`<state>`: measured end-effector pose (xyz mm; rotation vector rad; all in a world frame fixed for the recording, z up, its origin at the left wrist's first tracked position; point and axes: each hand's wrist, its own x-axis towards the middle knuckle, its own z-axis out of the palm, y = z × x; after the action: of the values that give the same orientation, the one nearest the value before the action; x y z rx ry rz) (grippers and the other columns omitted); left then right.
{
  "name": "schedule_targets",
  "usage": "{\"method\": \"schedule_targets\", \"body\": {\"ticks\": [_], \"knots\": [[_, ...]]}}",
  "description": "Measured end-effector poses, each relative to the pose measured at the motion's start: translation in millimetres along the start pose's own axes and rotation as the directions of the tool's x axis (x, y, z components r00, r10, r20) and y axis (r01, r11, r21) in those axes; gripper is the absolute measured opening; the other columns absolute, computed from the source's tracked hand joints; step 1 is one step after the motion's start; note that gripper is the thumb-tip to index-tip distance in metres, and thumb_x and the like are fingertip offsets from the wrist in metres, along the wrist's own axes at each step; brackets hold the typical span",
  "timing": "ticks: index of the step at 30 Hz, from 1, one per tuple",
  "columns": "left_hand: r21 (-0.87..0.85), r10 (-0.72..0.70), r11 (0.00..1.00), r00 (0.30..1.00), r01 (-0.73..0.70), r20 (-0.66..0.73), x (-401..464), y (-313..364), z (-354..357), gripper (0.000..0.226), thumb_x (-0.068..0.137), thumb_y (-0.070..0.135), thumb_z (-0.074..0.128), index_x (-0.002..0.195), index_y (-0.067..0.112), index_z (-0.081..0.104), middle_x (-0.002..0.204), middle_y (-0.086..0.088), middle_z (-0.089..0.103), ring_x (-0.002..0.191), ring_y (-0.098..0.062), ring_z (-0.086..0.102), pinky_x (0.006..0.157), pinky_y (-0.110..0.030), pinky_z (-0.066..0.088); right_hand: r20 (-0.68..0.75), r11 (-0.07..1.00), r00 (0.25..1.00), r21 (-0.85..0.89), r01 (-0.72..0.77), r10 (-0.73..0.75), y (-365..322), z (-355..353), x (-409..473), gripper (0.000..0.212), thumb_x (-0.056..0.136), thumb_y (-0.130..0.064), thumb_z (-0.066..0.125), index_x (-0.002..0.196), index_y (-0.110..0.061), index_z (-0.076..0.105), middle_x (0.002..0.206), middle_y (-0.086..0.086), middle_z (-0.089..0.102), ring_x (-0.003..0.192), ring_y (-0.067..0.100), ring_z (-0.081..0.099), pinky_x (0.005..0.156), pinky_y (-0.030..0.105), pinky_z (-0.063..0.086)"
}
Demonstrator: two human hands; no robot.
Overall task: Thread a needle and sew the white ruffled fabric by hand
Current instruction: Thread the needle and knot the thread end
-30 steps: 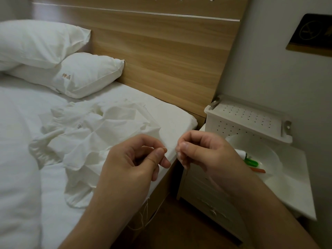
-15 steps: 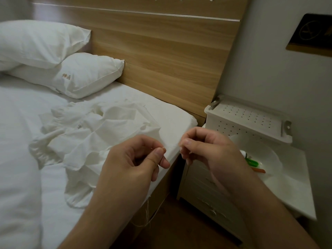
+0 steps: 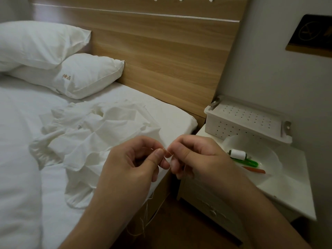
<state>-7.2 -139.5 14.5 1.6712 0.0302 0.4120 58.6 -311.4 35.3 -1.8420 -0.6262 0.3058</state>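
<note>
— Where are you sitting, and what is around you?

— At the right edge of a bed (image 3: 111, 198) with white sheets. A wooden headboard (image 3: 161, 56) runs along its far side, and two white pillows (image 3: 68, 65) are stacked in the far left corner. To my right stands a white nightstand (image 3: 294, 187) against a pale wall (image 3: 269, 65); a dark framed picture (image 3: 312, 33) hangs above it.

— And the fabric?

— The white ruffled fabric (image 3: 86, 139) lies crumpled on the bed near the right edge, just beyond my hands, touched by neither.

— What are your hands doing?

— My left hand (image 3: 133, 169) is closed, thumb pressed to forefinger; my right hand (image 3: 195, 157) is pinched shut the same way. The fingertips nearly meet over the bed's edge. Something very fine sits between them, but I cannot tell needle from thread there. A pale thread (image 3: 143, 223) dangles below my left wrist, beside the bed frame.

— What is on the nightstand?

— A white perforated box (image 3: 251, 121) at the back edge. In front of it is a white bowl (image 3: 269, 166) holding a spool of white thread (image 3: 237, 154), a green tool (image 3: 248, 161) and an orange one (image 3: 255, 170).
</note>
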Motion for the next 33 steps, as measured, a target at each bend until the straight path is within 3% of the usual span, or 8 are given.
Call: {"method": "schedule_targets", "body": {"ticks": [5,9,12,16,19,22,29,33], "knots": [[0.003,-0.008,1.000,1.000,0.008,-0.008,-0.5,-0.1,1.3,0.018,0.098,0.006,0.069,0.085,0.018,0.075,0.070,-0.006,0.076,0.050,-0.011,0.054,0.051,-0.019,0.043,-0.077,0.999,0.997,-0.039,0.008,-0.011,2.5,-0.3,-0.8,0.024,0.103,-0.026,0.059,0.081,-0.023,0.070,0.069,0.006,0.062,0.062,0.013,0.055,0.059,0.029,0.047],[0.051,0.004,0.999,1.000,-0.003,-0.008,-0.8,-0.2,2.1,0.016,0.098,0.008,0.070,0.087,0.018,0.075,0.071,-0.004,0.077,0.051,-0.011,0.056,0.053,-0.023,0.045,-0.065,1.000,0.998,0.014,-0.003,0.003,2.5,-2.0,-1.0,0.028,0.105,-0.022,0.055,0.081,-0.019,0.070,0.070,0.007,0.060,0.061,0.013,0.053,0.055,0.025,0.044],[0.067,0.010,0.998,1.000,-0.009,-0.016,-1.0,-0.3,1.5,0.016,0.098,0.009,0.070,0.086,0.020,0.075,0.072,-0.003,0.077,0.051,-0.010,0.057,0.053,-0.022,0.045,-0.065,0.998,0.998,0.060,-0.016,0.020,3.9,-4.3,-0.3,0.033,0.108,-0.025,0.047,0.090,-0.016,0.073,0.078,0.004,0.070,0.067,0.016,0.061,0.055,0.022,0.046],[0.067,0.019,0.998,1.000,-0.018,-0.020,-0.6,-1.3,1.1,0.015,0.098,0.010,0.070,0.088,0.020,0.075,0.072,-0.001,0.077,0.051,-0.010,0.058,0.053,-0.022,0.046,-0.066,0.999,0.997,-0.028,0.043,-0.045,8.5,-5.2,-1.0,0.023,0.098,-0.034,0.058,0.117,-0.033,0.070,0.111,-0.010,0.072,0.104,0.012,0.069,0.083,0.035,0.059],[0.062,0.019,0.998,0.999,-0.017,-0.027,-0.4,-2.5,0.4,0.015,0.098,0.010,0.070,0.088,0.019,0.076,0.070,-0.001,0.076,0.052,-0.011,0.059,0.054,-0.022,0.046,-0.058,0.965,0.985,-0.215,0.148,-0.164,5.8,-3.7,-3.8,0.038,0.090,-0.039,0.068,0.128,-0.037,0.064,0.119,-0.024,0.067,0.116,-0.001,0.062,0.093,0.025,0.056],[0.094,0.030,0.995,0.999,-0.027,-0.032,-0.7,-3.3,-0.6,0.015,0.098,0.013,0.070,0.088,0.021,0.076,0.065,-0.001,0.072,0.052,-0.009,0.060,0.053,-0.021,0.047,-0.095,0.920,0.962,-0.328,0.213,-0.257,4.1,2.7,-3.8,0.039,0.088,-0.039,0.077,0.126,-0.034,0.067,0.108,-0.024,0.072,0.108,-0.005,0.065,0.088,0.019,0.055],[0.098,0.024,0.995,0.998,-0.019,-0.054,-0.4,-3.2,-1.0,0.016,0.098,0.015,0.070,0.086,0.024,0.076,0.065,-0.002,0.072,0.051,-0.010,0.057,0.055,-0.026,0.045,-0.159,0.921,0.951,-0.333,0.201,-0.265,9.8,6.8,-1.7,0.024,0.087,-0.038,0.077,0.109,-0.027,0.077,0.089,-0.018,0.075,0.089,0.000,0.070,0.073,0.014,0.055],[0.090,0.015,0.996,0.998,-0.009,-0.063,0.4,-3.9,-0.6,0.017,0.098,0.014,0.070,0.086,0.023,0.076,0.069,-0.001,0.075,0.052,-0.012,0.058,0.055,-0.028,0.046,-0.153,0.928,0.954,-0.316,0.198,-0.256,10.9,9.0,-1.7,0.008,0.091,-0.030,0.075,0.098,-0.028,0.080,0.086,-0.018,0.074,0.086,0.004,0.070,0.071,0.021,0.058]]}}
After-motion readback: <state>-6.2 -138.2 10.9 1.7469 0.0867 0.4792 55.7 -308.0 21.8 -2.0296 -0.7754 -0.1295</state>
